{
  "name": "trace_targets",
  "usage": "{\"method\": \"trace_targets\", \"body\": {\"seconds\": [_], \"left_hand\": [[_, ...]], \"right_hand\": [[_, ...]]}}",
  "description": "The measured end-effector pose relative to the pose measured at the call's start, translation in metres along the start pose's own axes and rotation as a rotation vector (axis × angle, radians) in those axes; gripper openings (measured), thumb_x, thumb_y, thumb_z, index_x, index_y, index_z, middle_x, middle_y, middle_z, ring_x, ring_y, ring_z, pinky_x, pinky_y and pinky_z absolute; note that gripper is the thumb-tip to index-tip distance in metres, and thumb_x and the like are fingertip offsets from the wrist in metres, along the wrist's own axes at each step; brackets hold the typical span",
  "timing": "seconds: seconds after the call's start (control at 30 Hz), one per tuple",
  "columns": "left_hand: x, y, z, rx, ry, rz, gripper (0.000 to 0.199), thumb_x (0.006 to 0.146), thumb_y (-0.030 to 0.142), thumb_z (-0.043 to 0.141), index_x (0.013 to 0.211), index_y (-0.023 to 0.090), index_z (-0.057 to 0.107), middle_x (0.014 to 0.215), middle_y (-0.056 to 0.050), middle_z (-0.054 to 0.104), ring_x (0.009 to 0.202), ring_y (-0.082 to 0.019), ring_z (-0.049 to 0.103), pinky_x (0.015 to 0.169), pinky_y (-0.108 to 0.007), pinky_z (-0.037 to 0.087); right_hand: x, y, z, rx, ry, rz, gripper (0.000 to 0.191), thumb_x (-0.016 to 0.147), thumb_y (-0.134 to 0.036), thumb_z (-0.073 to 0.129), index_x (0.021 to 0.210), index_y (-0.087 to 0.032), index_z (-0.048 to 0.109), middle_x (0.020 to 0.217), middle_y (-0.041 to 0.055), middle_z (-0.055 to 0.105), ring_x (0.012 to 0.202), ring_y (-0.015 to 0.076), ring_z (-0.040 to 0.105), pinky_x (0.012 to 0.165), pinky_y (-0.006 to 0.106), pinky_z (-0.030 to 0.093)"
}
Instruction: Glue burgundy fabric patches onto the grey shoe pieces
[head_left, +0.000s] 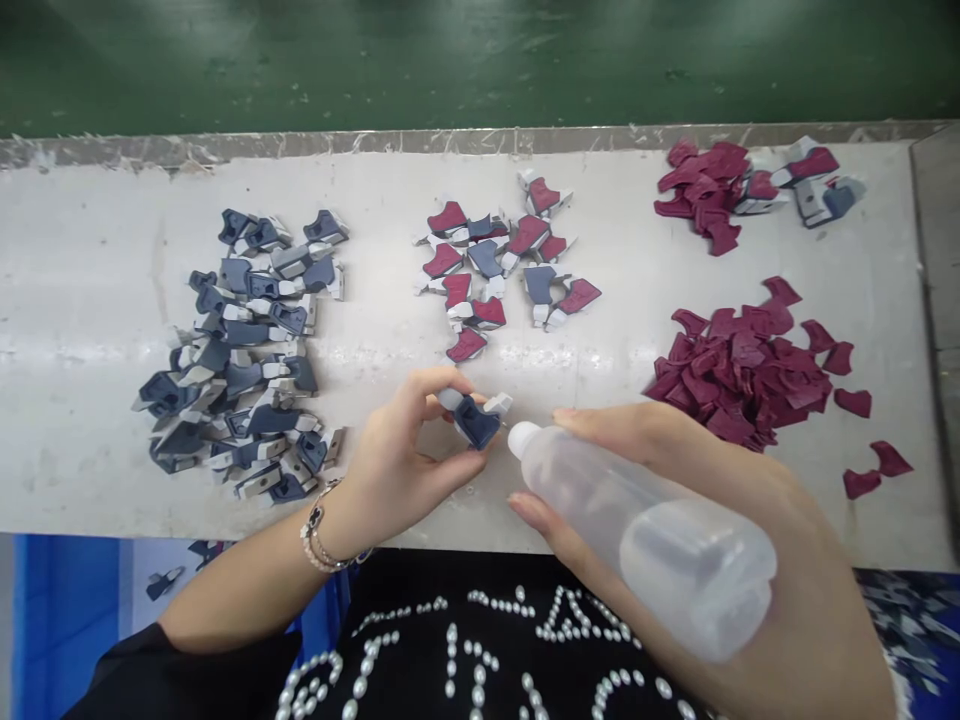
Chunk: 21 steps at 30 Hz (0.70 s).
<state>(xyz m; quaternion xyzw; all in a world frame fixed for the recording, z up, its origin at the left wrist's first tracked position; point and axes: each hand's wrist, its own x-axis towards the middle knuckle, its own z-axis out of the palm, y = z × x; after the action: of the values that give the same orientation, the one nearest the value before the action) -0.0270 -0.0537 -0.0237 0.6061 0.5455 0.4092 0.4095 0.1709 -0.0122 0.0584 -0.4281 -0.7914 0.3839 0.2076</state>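
Between the thumb and fingers of my left hand [397, 460] is a small grey-and-navy plastic part [477, 420], its dark recessed face turned up. My right hand [780, 540] is wrapped round a translucent squeeze bottle [600, 500] with clear liquid inside. The bottle's white tip [523, 438] points left at the part, close to its right edge; whether they touch I cannot tell. Beyond my hands lies a group of similar parts, several with a maroon piece [531, 234] on top.
A large pile of navy-and-grey parts [247, 330] covers the table's left side. At right lie a heap of loose maroon pieces [739, 370] and a smaller maroon heap [705, 185] beside a few parts. Blue bins [64, 600] stand below the white table's [97, 400] near edge.
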Motion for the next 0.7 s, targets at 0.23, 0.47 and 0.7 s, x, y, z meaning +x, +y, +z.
{"method": "trace_targets", "body": {"seconds": [0.23, 0.47, 0.7], "left_hand": [[0.0, 0.001, 0.0, -0.035, 0.015, -0.042, 0.049, 0.074, 0.009, 0.077, 0.112, 0.026, 0.049, 0.102, -0.001, 0.068, 0.092, -0.015, 0.07, 0.085, -0.028, 0.057], [-0.003, 0.003, 0.0, -0.059, 0.028, -0.147, 0.042, 0.076, 0.016, 0.078, 0.107, 0.024, 0.049, 0.102, -0.006, 0.07, 0.094, -0.021, 0.071, 0.084, -0.036, 0.059], [0.002, 0.006, -0.005, -0.242, 0.027, -0.258, 0.045, 0.068, 0.018, 0.086, 0.098, 0.024, 0.053, 0.095, -0.003, 0.071, 0.091, -0.02, 0.073, 0.081, -0.032, 0.063]], "right_hand": [[-0.002, 0.0, -0.004, 0.029, 0.005, 0.009, 0.019, 0.086, -0.026, 0.072, 0.087, -0.024, 0.053, 0.07, -0.0087, 0.062, 0.051, 0.0061, 0.059, 0.053, 0.019, 0.05], [-0.007, 0.001, -0.001, -0.016, -0.079, 0.006, 0.022, 0.089, -0.035, 0.069, 0.104, -0.027, 0.055, 0.088, -0.0043, 0.072, 0.065, 0.0115, 0.069, 0.058, 0.023, 0.053], [-0.011, 0.016, -0.021, 0.149, 0.05, 0.044, 0.039, 0.078, -0.037, 0.079, 0.111, -0.034, 0.059, 0.094, -0.0022, 0.074, 0.072, 0.0187, 0.072, 0.059, 0.025, 0.06]]}}
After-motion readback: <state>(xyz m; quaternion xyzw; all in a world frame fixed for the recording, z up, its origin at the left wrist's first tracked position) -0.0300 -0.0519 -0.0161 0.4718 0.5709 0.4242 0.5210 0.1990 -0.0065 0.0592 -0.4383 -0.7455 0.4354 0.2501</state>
